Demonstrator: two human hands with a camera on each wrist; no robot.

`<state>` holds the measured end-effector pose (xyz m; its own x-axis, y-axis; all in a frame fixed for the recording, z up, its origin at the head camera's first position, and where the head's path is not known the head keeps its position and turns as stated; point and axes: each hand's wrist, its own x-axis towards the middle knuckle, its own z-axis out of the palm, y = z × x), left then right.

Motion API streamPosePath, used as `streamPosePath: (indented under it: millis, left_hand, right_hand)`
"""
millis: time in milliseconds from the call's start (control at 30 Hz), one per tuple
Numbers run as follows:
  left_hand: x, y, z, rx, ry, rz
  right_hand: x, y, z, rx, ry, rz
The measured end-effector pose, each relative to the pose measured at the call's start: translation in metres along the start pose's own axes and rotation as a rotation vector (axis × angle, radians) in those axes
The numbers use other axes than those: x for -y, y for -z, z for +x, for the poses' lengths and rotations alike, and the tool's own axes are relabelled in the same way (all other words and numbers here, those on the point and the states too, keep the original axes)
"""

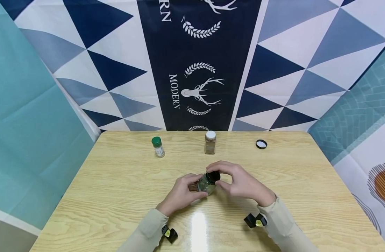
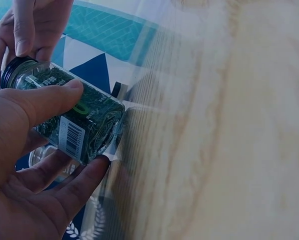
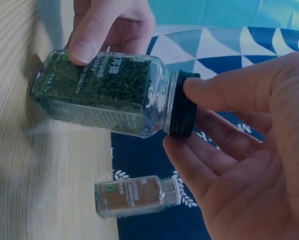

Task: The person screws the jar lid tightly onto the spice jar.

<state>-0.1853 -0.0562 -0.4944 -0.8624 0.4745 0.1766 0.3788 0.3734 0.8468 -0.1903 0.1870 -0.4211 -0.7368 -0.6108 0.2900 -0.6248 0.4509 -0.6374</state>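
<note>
Nearest the camera: two beige sleeves [image 1: 145, 231] at the bottom edge, a black wrist camera [image 1: 169, 233] on each. Just beyond: one chopped parsley jar [image 3: 109, 97], midway between the hands, above or on the middle of the table [image 1: 116, 196]; can't tell whether touching the wood. Tilted over, not upright. Runs lengthwise from left hand toward right, base at the left-hand end, black cap [image 3: 182, 107] at the right-hand end. Nearer to the cap: right hand. Nearer to the body and base: left hand. Reads as the key relation: cap facing into the right-hand grip, body braced from the other end.

Clamped round the glass body with left hand [image 1: 182, 191], thumb on one face, fingers on the opposite side. Pinched at the cap rim with right hand [image 1: 237, 180], thumb and fingers. Cap on the neck; can't tell how tight.

Counts: two hands, both on the same jar. One parsley jar, held. One ground cinnamon jar [image 1: 210, 145], white cap, standing behind the hands. One green-capped shaker [image 1: 158, 147], standing left of the cinnamon. One loose black-rimmed lid [image 1: 261, 144], white inside, lying at right rear, well apart from the hands.
</note>
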Motion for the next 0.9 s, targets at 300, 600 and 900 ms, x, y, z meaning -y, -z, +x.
streamPosePath:
  millis: [300, 600, 900]
  left_hand:
    - [-0.0006, 0.0, -0.0003, 0.011, 0.019, -0.02]
    - [-0.0007, -0.0003, 0.0002, 0.007, 0.01, -0.012]
    - [0.0003, -0.0004, -0.0002, 0.009, 0.01, -0.008]
  right_hand:
    - [-0.0011, -0.0006, 0.0005, -0.029, 0.025, 0.008]
    - [-0.0031, -0.0023, 0.0015, -0.068, 0.022, -0.014]
    - [0.0005, -0.0023, 0.0014, -0.057, -0.05, -0.011]
